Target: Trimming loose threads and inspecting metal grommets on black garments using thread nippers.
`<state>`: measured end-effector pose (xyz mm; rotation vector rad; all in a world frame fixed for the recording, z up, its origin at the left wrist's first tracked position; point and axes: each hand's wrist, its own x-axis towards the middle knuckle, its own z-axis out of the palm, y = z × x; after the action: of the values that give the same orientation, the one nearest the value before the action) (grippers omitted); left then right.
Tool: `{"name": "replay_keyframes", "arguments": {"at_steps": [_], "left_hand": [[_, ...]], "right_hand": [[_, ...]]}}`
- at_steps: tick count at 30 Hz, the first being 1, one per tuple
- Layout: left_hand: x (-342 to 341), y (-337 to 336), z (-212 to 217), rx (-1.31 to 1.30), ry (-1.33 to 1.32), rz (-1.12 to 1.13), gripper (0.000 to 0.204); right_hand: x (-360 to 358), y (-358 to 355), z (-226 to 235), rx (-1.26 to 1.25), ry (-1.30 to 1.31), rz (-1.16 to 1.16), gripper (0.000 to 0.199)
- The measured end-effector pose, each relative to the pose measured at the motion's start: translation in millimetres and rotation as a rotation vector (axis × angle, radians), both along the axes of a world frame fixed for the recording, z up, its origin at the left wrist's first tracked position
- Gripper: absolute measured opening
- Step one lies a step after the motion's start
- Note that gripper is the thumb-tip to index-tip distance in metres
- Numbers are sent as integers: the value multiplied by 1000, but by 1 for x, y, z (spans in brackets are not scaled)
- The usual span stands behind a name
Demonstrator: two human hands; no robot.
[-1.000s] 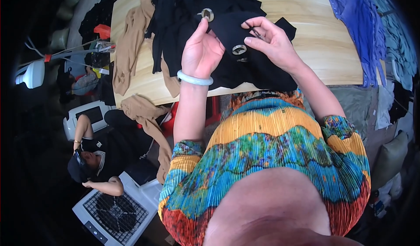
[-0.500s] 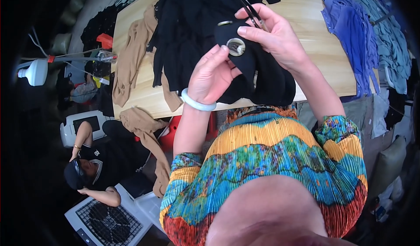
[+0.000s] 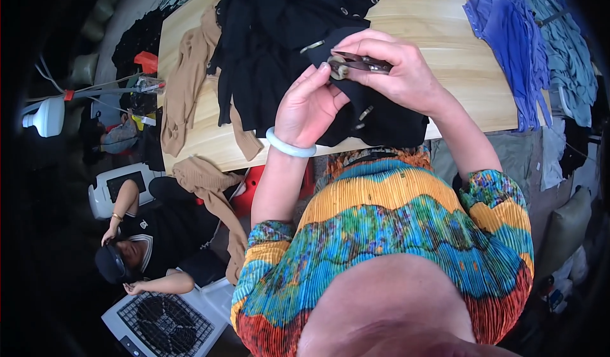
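A small pale emblem (image 3: 143, 224) sits on the black top (image 3: 175, 236) of a person in a dark cap at lower left, too small to make out. The worktop (image 3: 438, 23) is pale wood-grain, with a tan garment (image 3: 187, 84) along its left side and violet-blue garments (image 3: 508, 52) hanging over its right edge, beside teal ones (image 3: 559, 52). Below the left end are a red stool (image 3: 248, 188) and a white unit with a round dark grille (image 3: 166, 319) (lens curve bends everything toward the rim); a white bulb (image 3: 47, 117) hangs by the cables.

The black garment (image 3: 260, 58) spreads over the worktop, its near part lifted between both hands. The right grip (image 3: 401, 70) is closed around dark snips (image 3: 367, 63), their tips at a pale-rimmed round button (image 3: 338, 70). The left grip (image 3: 309, 106) pinches the cloth, thumb tip against the button's near-left edge.
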<state>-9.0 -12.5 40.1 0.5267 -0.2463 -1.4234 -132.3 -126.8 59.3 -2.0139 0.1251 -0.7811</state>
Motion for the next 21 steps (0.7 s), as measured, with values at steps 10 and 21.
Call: {"name": "replay_keyframes", "arguments": {"at_steps": [10,21], "left_hand": [[0,2,4,-94,0,75,28],[3,3,-7,-166,-76,122,28]], "right_hand": [[0,0,10,108,-123,-224,7],[-24,38,9,494,-8,-76,20]]}}
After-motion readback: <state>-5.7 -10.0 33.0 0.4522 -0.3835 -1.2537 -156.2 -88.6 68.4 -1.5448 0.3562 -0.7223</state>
